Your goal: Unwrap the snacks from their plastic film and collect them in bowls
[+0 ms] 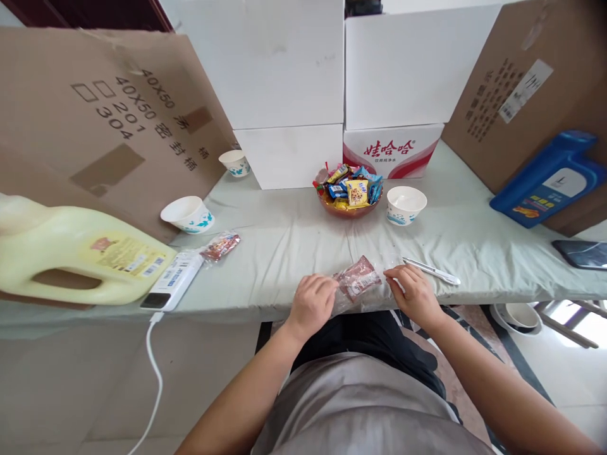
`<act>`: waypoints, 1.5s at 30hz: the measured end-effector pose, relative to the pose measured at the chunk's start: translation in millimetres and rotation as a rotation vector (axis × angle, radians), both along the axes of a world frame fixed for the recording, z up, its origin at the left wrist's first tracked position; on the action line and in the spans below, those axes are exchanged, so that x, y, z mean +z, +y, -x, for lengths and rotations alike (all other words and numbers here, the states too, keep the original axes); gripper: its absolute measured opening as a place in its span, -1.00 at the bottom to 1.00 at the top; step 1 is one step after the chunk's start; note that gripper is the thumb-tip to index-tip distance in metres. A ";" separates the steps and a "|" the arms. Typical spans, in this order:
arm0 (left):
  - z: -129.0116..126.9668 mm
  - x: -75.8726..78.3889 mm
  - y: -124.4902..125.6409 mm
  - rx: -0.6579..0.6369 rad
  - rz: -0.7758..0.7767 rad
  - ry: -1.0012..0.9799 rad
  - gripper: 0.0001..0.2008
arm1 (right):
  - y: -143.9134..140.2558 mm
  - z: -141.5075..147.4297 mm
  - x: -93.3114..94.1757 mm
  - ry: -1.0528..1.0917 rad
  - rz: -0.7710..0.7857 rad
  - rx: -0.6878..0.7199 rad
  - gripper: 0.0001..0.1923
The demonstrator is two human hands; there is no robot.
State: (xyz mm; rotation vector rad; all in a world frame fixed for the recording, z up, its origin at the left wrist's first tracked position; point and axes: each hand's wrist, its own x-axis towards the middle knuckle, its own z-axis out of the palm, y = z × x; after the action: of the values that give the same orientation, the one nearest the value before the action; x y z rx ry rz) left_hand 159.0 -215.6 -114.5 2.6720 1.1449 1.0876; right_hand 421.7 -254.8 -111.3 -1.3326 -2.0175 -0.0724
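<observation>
Phone [582,254] cut off at right edge; yellow jug [71,256] cut at left. Bowl [520,316] half hidden under table [294,243]. Packet [356,280] print unreadable.

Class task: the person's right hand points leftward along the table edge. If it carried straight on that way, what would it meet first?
Probably the clear snack packet, which the right hand already touches at its end; beyond that lies the left hand. Depth is hard to judge.

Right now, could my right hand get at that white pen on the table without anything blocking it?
Probably yes. The right hand grips one end of the clear snack packet, and the white pen lies just beyond its fingers on bare tablecloth. Nothing sits between them, though the hand would have to let go of the packet.
</observation>
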 end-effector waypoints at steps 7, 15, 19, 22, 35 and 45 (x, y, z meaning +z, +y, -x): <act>6.3 23.3 76.5 0.466 0.412 -0.110 -0.91 | -7.0 -0.8 1.9 0.040 -0.054 0.138 -0.77; -17.1 29.1 22.9 0.070 0.220 0.088 -0.88 | -30.2 -14.2 -4.7 0.014 0.012 0.256 -0.70; -35.6 22.2 15.9 0.062 0.348 0.191 -0.87 | -13.3 -1.2 8.7 0.021 0.103 0.269 -0.74; -44.6 15.3 18.9 0.004 0.359 0.223 -0.46 | 6.2 12.0 14.5 -0.110 0.281 0.136 -0.71; -0.2 48.6 111.0 0.238 0.670 -0.617 -0.62 | 23.4 18.9 -15.4 -0.530 0.527 -0.303 -0.43; -80.3 120.6 219.8 0.285 0.197 -0.198 -0.62 | 21.9 19.5 -18.8 -0.470 0.480 -0.316 -0.46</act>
State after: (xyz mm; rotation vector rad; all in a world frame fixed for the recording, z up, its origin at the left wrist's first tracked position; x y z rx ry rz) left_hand 239.3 4.2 6.1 2.2467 1.5336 1.1739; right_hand 402.2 -232.9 -130.0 -2.0942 -2.2735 -0.0505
